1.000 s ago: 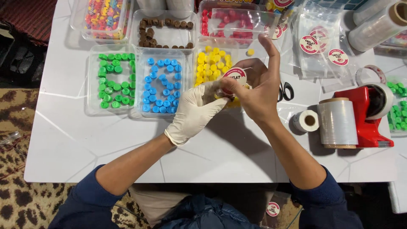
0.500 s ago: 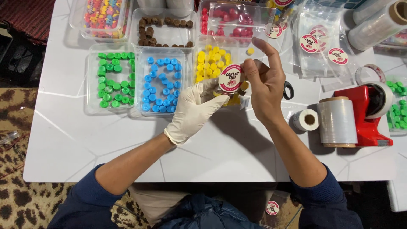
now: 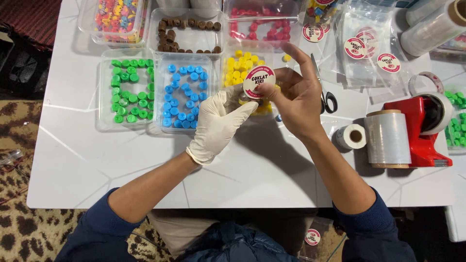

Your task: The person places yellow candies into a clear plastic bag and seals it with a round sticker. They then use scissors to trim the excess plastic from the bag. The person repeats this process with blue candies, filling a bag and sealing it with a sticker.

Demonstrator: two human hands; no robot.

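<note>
Two hands are working above the yellow-candy tray (image 3: 232, 54): the gloved left hand (image 3: 218, 123) is clamped on a small clear bag (image 3: 258, 103) while the bare right hand (image 3: 297, 97) is pinching a round sticker (image 3: 259, 81), which risks creasing or sticking crooked.

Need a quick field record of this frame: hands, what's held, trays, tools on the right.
left hand: white-gloved left hand, supporting a small clear bag of yellow pieces
right hand: bare right hand, pinching a round pink-and-white sticker above the bag
trays: clear plastic trays of green pieces, blue pieces, brown pieces
tools: red tape dispenser, black-handled scissors
surface: white table
</note>
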